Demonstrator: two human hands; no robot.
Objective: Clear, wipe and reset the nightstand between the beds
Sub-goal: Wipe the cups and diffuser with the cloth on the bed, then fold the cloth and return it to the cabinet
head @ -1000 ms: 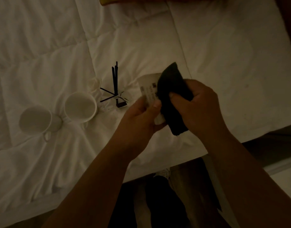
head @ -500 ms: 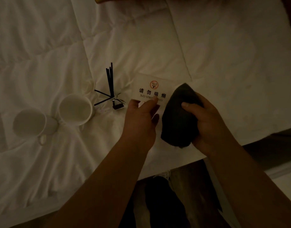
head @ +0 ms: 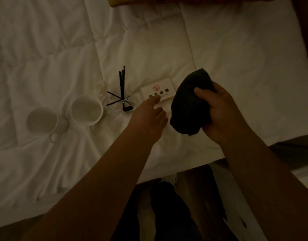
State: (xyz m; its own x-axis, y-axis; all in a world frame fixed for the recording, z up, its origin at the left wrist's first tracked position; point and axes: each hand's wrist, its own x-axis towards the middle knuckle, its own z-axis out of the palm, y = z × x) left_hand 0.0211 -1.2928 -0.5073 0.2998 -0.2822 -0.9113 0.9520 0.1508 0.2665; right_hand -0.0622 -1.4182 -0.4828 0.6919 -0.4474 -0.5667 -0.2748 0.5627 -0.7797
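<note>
A white no-smoking sign (head: 159,89) lies flat on the white duvet (head: 236,58). My left hand (head: 148,117) reaches over its near left corner with fingers stretched out, the index fingertip on the sign. Just right of the sign, my right hand (head: 221,112) grips a bunched dark cloth (head: 189,105) and holds it above the bed. The nightstand is out of view.
Two white mugs (head: 87,109) (head: 42,121) lie on the duvet to the left. Black sticks (head: 121,84) fan out from a small dark holder (head: 127,107) beside the sign. The bed's edge runs below my arms, with dark floor and my legs (head: 167,206) beneath.
The sign went from being wiped with the cloth in my hands to lying on the duvet. My left hand let go of its pinch, and my right hand drew the cloth off to the right.
</note>
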